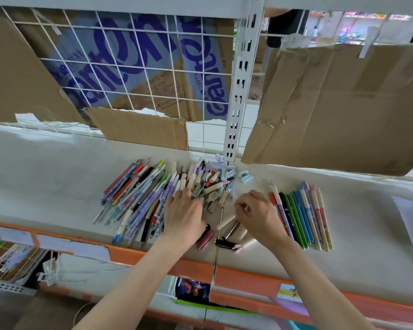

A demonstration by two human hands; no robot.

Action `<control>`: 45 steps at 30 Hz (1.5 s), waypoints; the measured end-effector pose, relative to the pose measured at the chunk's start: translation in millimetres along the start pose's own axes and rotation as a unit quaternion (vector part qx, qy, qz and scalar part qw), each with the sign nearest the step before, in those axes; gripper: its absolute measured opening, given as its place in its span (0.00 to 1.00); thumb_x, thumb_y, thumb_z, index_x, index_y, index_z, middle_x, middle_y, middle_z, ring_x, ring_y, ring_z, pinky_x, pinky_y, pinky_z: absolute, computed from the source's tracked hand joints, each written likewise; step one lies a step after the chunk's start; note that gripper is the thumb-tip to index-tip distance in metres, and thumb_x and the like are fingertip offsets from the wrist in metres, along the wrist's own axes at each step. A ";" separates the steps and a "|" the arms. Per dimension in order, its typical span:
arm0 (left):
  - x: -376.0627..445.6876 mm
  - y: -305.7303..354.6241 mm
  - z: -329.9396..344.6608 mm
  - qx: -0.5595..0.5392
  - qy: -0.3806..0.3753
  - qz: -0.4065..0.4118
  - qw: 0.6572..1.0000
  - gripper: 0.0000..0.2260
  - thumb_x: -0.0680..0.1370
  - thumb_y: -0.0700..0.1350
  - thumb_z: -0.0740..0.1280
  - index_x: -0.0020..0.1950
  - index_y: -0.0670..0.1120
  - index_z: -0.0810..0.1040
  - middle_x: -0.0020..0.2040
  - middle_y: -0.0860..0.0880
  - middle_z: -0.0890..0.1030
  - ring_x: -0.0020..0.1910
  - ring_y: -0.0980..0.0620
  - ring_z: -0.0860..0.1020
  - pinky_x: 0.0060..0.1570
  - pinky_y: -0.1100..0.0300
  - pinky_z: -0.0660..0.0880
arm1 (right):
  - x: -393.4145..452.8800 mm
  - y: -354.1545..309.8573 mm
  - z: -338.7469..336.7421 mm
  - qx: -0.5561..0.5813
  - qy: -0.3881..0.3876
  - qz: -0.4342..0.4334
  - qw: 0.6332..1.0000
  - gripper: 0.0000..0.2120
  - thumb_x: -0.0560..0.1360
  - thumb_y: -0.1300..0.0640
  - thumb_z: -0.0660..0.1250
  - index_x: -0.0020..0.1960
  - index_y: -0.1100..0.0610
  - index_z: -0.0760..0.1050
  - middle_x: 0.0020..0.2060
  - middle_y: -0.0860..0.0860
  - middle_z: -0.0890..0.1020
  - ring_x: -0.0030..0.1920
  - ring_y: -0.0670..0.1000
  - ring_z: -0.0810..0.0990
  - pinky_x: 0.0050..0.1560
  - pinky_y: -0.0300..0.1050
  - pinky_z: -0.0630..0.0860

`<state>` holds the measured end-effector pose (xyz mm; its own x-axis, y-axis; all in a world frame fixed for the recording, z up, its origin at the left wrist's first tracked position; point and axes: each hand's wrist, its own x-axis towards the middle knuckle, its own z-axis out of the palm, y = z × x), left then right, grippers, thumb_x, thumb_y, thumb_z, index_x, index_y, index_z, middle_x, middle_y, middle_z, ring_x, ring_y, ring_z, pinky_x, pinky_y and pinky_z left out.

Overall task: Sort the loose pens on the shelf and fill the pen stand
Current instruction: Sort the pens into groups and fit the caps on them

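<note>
Pens (153, 201) half sorted on the shelf (57, 177).
Left hand (185, 211) flat on the pile; right hand (255, 211) beside it, grip unclear; strays could roll off.

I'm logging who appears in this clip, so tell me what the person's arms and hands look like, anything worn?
Both forearms are bare: no sleeves in view. The left hand and right hand show no gloves, watch or bracelet, and no rings that I can make out.

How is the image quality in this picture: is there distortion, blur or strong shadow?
Head view: wide-angle lens bends the orange shelf edge and tilts the white upright; light is soft and even, with faint shadows under both hands; the pen pile is fairly sharp, the far shop background top right is blurred and bright.
</note>
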<state>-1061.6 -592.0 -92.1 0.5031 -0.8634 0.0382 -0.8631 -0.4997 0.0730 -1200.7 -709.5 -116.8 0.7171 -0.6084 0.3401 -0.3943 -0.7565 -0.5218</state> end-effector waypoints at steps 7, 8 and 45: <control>-0.4 -14.1 -12.9 -0.141 0.016 -0.031 0.989 0.09 0.78 0.51 0.62 0.49 0.47 0.76 0.44 0.53 0.78 0.43 0.54 0.76 0.41 0.60 0.70 | 20.7 16.8 -5.1 0.005 0.036 0.108 0.993 0.06 0.73 0.69 0.63 0.45 0.63 0.79 0.42 0.55 0.79 0.42 0.55 0.76 0.42 0.43 0.70; -0.3 -16.7 -13.8 -0.153 0.011 -0.033 0.988 0.08 0.78 0.51 0.62 0.49 0.47 0.75 0.41 0.54 0.79 0.41 0.55 0.76 0.39 0.60 0.71 | 24.1 19.5 -5.8 0.004 0.033 0.127 0.991 0.07 0.73 0.69 0.62 0.47 0.63 0.79 0.44 0.56 0.79 0.44 0.57 0.77 0.42 0.44 0.70; -29.6 -9.4 -32.0 -0.394 -0.011 -0.053 0.918 0.10 0.82 0.42 0.57 0.42 0.46 0.73 0.29 0.56 0.71 0.31 0.65 0.77 0.29 0.73 0.67 | 30.6 -21.2 -24.5 0.516 0.049 0.215 0.828 0.06 0.77 0.65 0.63 0.50 0.57 0.77 0.35 0.46 0.82 0.42 0.45 0.82 0.45 0.35 0.77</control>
<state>-1066.9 -559.5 -62.0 0.5738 -0.8184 -0.0300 -0.5058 -0.3830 0.7730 -1184.5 -718.0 -76.2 0.5677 -0.8231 -0.0149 0.1363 0.1118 -0.9843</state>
